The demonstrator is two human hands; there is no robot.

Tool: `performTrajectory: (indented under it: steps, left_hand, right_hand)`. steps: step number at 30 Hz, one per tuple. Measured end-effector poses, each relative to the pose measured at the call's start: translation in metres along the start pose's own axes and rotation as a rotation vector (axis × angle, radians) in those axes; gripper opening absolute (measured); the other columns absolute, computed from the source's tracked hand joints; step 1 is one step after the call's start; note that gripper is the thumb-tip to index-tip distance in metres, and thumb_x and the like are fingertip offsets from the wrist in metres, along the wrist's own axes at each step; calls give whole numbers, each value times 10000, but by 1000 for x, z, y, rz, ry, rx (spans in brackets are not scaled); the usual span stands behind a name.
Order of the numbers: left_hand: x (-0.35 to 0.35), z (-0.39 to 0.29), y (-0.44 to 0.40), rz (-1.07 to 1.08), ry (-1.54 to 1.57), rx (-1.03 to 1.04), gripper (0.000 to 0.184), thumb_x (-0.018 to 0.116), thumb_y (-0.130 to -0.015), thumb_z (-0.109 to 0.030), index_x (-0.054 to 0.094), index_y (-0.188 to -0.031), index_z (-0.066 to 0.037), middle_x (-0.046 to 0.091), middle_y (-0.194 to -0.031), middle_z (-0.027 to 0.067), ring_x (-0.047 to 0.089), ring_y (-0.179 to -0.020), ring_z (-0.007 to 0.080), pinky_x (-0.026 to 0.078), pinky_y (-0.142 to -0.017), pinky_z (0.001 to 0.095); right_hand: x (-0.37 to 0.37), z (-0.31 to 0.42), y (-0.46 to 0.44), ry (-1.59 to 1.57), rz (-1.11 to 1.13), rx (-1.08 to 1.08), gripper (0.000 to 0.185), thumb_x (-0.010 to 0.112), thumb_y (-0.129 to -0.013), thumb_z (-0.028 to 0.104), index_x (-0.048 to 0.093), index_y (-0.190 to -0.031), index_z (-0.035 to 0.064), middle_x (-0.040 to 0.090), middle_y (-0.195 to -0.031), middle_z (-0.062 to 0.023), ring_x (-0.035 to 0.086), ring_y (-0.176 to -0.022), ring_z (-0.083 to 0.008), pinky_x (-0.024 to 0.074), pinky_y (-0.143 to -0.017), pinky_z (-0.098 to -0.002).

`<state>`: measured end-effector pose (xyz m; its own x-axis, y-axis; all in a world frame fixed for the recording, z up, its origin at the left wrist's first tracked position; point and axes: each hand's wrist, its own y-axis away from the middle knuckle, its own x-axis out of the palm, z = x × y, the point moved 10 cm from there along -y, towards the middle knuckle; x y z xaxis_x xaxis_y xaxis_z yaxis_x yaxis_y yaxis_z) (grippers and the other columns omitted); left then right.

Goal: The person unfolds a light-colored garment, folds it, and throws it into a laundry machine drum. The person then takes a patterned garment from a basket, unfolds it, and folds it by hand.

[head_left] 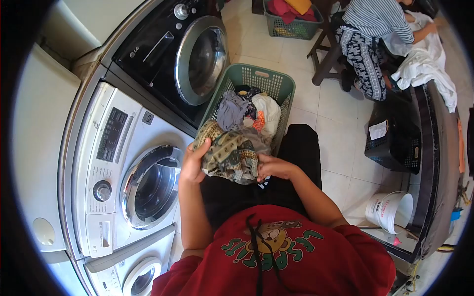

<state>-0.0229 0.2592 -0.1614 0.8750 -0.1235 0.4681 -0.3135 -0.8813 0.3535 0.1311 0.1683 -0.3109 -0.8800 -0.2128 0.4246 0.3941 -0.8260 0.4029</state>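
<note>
A bunched patterned cloth [231, 152] in green, beige and grey is held over the person's lap, just in front of the near end of a green laundry basket [289, 91]. My left hand [196, 160] grips its left side, thumb on top. At the cloth's lower right edge, my right hand [271, 166] has its fingers closed on the fabric. Inside the basket lie a grey-purple garment [233, 109], a white garment [269, 112] and a small orange piece [259, 121]. The cloth hides the basket's near part.
On the left stand a black washer [158, 44] and a white washer [111, 163]. Another clothes basket [291, 30] is at the top. At upper right a seated person [368, 39] handles white cloth [424, 69]. A dark basket [390, 145] and white bucket [387, 209] stand at right.
</note>
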Motion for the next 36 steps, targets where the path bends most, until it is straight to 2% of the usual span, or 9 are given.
performTrajectory:
  steps: [2, 7, 12, 16, 17, 19, 22, 28, 36]
  left_hand:
    - [17, -10, 13, 105, 94, 27, 159, 603, -787, -62, 606, -898, 51, 644, -837, 122, 591, -631, 139, 476, -595, 213]
    - [54, -28, 57, 671, 166, 106, 174, 627, -736, -20, 603, -876, 79, 647, -835, 141, 606, -635, 172, 486, -617, 221]
    - [57, -26, 62, 868, 198, 107, 208, 664, -693, -16, 602, -855, 97, 648, -818, 152, 618, -621, 206, 499, -636, 244]
    - [25, -64, 41, 358, 43, 210, 214, 619, -770, -81, 602, -936, 53, 645, -870, 133, 616, -715, 194, 487, -672, 254]
    - [0, -76, 35, 70, 57, 280, 213, 594, -805, -111, 601, -962, 33, 643, -890, 125, 613, -757, 189, 480, -687, 254]
    - [-12, -85, 28, 10, 81, 310, 240, 578, -822, -145, 590, -988, 27, 634, -916, 126, 603, -790, 193, 471, -714, 271]
    - [-41, -97, 14, -147, 166, 390, 324, 533, -872, -249, 557, -1068, 7, 605, -994, 127, 574, -889, 207, 445, -796, 323]
    - [-67, -74, 11, -379, -335, 404, 273, 544, -877, -247, 609, -970, 1, 630, -855, 80, 570, -726, 124, 450, -687, 220]
    - [-12, -13, 5, -220, -411, 219, 240, 533, -887, -219, 618, -897, 5, 611, -747, 38, 519, -622, 71, 422, -577, 179]
  right_hand:
    - [-9, 6, 1, -325, -92, 20, 636, 577, -774, 254, 304, -1289, -2, 554, -818, -97, 546, -695, -169, 463, -632, -259]
    - [-87, -8, -12, -20, -758, -41, 579, 584, -810, 425, 426, -1230, 59, 571, -838, -82, 542, -681, -137, 458, -606, -278]
    - [-77, 20, -20, 149, -565, -57, 430, 596, -818, 371, 519, -1096, 52, 582, -850, -48, 537, -704, -124, 449, -631, -258]
    - [-66, 57, -22, 275, -403, -59, 332, 605, -824, 330, 588, -996, 46, 591, -859, -23, 534, -722, -113, 443, -649, -243]
    - [-82, 89, -10, 73, -515, -272, 299, 584, -838, 314, 572, -1000, 63, 586, -871, -25, 536, -750, -122, 432, -670, -247]
    - [-115, 134, 29, -350, -726, -697, 233, 543, -867, 282, 541, -1008, 96, 575, -896, -30, 539, -806, -138, 410, -713, -255]
    - [-132, 146, 50, -511, -786, -804, 218, 581, -838, 231, 514, -966, 68, 526, -798, -16, 506, -700, -95, 406, -581, -213]
    - [-140, 42, 52, -656, -1035, -337, 312, 493, -812, 131, 475, -1122, 103, 520, -895, -45, 513, -716, -138, 398, -585, -247]
    - [-8, 25, 4, -255, -419, -33, 500, 541, -800, 189, 388, -1266, 86, 522, -1053, -95, 533, -850, -181, 408, -688, -237]
